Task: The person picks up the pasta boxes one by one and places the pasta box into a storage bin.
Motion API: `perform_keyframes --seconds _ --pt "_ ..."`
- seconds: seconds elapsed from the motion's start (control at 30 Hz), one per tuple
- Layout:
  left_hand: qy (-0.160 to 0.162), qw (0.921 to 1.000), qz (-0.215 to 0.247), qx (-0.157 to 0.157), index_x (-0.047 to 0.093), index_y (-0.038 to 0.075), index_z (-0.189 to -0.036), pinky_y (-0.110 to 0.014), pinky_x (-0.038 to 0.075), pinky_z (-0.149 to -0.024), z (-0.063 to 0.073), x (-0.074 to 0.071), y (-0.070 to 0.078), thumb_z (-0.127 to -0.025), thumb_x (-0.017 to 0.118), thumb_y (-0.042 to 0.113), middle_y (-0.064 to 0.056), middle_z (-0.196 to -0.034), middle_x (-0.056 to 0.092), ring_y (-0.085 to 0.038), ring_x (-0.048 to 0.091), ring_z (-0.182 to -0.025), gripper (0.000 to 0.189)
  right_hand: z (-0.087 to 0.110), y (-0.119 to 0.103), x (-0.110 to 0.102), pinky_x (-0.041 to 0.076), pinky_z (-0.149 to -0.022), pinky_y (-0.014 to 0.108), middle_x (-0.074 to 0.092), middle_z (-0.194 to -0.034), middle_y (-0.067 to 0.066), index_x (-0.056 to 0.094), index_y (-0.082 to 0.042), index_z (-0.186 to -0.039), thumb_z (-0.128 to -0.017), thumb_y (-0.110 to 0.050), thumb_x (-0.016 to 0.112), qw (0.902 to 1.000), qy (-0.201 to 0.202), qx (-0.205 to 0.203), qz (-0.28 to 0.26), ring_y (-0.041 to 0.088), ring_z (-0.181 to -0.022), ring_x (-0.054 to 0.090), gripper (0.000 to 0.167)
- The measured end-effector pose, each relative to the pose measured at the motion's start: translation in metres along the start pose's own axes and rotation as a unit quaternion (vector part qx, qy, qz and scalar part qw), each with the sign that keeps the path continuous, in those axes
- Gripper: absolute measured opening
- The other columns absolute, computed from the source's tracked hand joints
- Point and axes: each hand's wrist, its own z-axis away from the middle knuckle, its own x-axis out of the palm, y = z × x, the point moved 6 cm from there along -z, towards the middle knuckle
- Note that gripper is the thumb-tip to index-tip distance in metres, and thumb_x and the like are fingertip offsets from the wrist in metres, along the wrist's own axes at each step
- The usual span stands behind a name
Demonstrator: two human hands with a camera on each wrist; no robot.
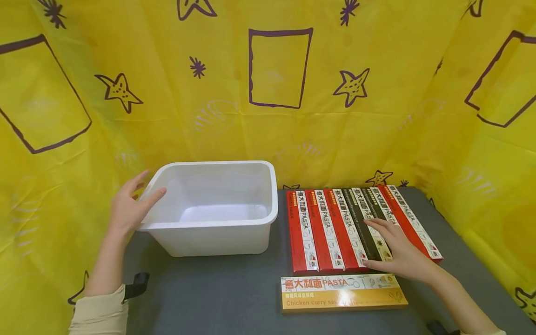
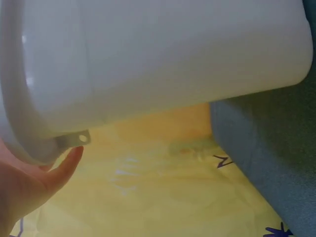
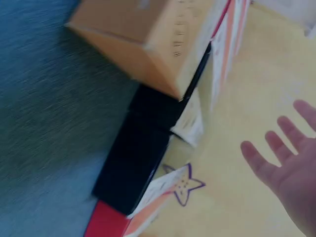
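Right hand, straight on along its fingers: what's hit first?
Right hand likely meets the pasta boxes first; its height over them is unclear, so it may clear them and meet the cloth.

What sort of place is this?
Probably a makeshift booth for staged tabletop work: patterned yellow cloth hangs behind and beside a grey table that holds a white tub and pasta boxes.

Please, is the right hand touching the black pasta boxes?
Apart: the right wrist view shows yellow cloth between the right hand and the black pasta boxes.
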Motion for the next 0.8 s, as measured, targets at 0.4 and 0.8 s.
perform_keyframes --seconds 0.4,0.8 --pt "-0.028 0.9976 -0.064 -0.001 0.035 0.001 -0.149 -0.069 0.029 -0.098 -0.006 0.007 -0.015 -0.093 0.059 0.048 -0.030 -0.148 0.035 -0.052 0.034 -0.129 0.077 0.038 0.005 0.005 0.046 -0.082 0.063 0.038 -0.143 0.012 0.042 -0.019 -0.147 -0.072 -0.049 0.083 0.9983 -0.056 0.013 0.005 0.030 -0.125 0.036 0.091" --pt "-0.095 0.9923 -0.078 0.015 0.035 -0.001 -0.149 -0.073 0.017 -0.103 -0.006 0.017 -0.019 -0.095 0.058 0.047 -0.028 -0.154 0.023 -0.054 0.019 -0.138 0.075 0.055 0.012 0.016 0.053 -0.077 0.034 0.050 -0.127 -0.008 0.056 -0.026 -0.132 -0.065 -0.062 0.081 0.9957 -0.079 -0.007 0.049 0.014 -0.106 0.053 0.081"
